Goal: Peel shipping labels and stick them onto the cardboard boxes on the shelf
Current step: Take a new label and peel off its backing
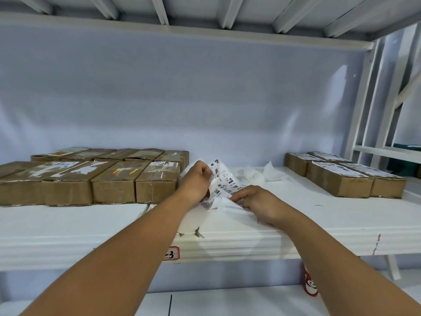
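Shipping labels [222,181] form a printed strip held above the white shelf [319,215], between the two groups of cardboard boxes. The left hand [196,179] has its fingers closed on the upper end of the strip. The right hand [257,202] pinches the white backing paper [227,205] at the lower end, with fingers narrow. Plain boxes [114,181] stand in two rows at the left, with torn white remains on top. Labelled boxes [341,176] stand at the right. Loose backing pieces [271,172] lie behind the hands on the shelf.
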Motion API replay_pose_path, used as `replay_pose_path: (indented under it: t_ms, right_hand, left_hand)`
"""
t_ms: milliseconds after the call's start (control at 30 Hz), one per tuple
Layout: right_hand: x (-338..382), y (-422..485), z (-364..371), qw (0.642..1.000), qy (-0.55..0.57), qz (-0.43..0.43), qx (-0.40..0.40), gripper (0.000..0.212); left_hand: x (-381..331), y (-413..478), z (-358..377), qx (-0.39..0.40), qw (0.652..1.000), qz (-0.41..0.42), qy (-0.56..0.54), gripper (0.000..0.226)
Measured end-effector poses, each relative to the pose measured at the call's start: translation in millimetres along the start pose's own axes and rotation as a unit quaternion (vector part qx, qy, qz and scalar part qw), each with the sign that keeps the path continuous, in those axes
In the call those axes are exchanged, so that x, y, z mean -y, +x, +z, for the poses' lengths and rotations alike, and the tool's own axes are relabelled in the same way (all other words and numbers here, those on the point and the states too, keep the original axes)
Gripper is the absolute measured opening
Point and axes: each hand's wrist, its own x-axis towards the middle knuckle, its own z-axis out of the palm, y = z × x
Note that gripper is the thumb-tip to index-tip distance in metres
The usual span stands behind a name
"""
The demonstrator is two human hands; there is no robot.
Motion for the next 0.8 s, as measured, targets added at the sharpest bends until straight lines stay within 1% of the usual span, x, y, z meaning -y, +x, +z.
replay_pose_path:
  t_ms: [67,133,200,267,333,400,433,500,567,600,633,700,733,767,800]
  right_hand:
    - [3,-2,1,1.000,-0.016,0.000,-0.009,0.033]
    - [3,-1,2,0.998,-0.060,-0.004,-0.019,0.025]
    - [2,-1,3,0.994,-0.101,-0.021,-0.032,0.024]
    - [2,-6,5,0.983,-0.165,-0.057,-0.048,0.032]
    - [4,-10,8,0.956,-0.267,-0.098,-0.067,0.041]
    - [7,-13,9,0.931,-0.336,-0.127,-0.069,0.043]
    - [7,-12,8,0.927,-0.345,-0.126,-0.070,0.043]
    - [12,-9,4,0.940,-0.324,-0.088,-0.068,0.046]
    - [20,1,0,0.954,-0.294,-0.031,-0.043,0.048]
    - [24,7,-1,0.954,-0.300,-0.010,-0.024,0.047]
    - [28,12,-1,0.947,-0.321,-0.005,-0.007,0.045]
    - [32,22,-1,0.934,-0.357,-0.024,0.016,0.034]
    - [31,27,0,0.932,-0.359,-0.034,0.032,0.029]
    - [29,30,1,0.932,-0.356,-0.036,0.056,0.027]
    - [26,32,3,0.932,-0.352,-0.034,0.078,0.031]
  left_hand:
    - [-4,-1,-2,0.005,0.997,-0.020,-0.080,0.019]
    - [-3,4,-5,-0.003,0.986,-0.039,-0.161,0.025]
    - [-2,7,-7,-0.009,0.973,-0.053,-0.224,0.025]
    - [-1,7,-9,0.000,0.958,-0.062,-0.279,0.016]
    - [-2,5,-9,0.016,0.947,-0.064,-0.313,0.017]
    - [-4,3,-9,0.030,0.940,-0.066,-0.334,0.021]
    - [-6,2,-9,0.037,0.938,-0.070,-0.338,0.022]
    - [-7,-1,-8,0.046,0.936,-0.081,-0.339,0.026]
    - [-7,-2,-8,0.050,0.938,-0.088,-0.332,0.027]
    - [-6,-2,-8,0.054,0.938,-0.091,-0.331,0.027]
    - [-5,-2,-8,0.056,0.935,-0.095,-0.336,0.025]
    - [-7,-2,-8,0.064,0.929,-0.100,-0.351,0.019]
    - [-8,-3,-8,0.068,0.924,-0.102,-0.361,0.015]
    - [-10,-4,-9,0.071,0.920,-0.106,-0.370,0.011]
    - [-11,-5,-10,0.073,0.916,-0.112,-0.378,0.009]
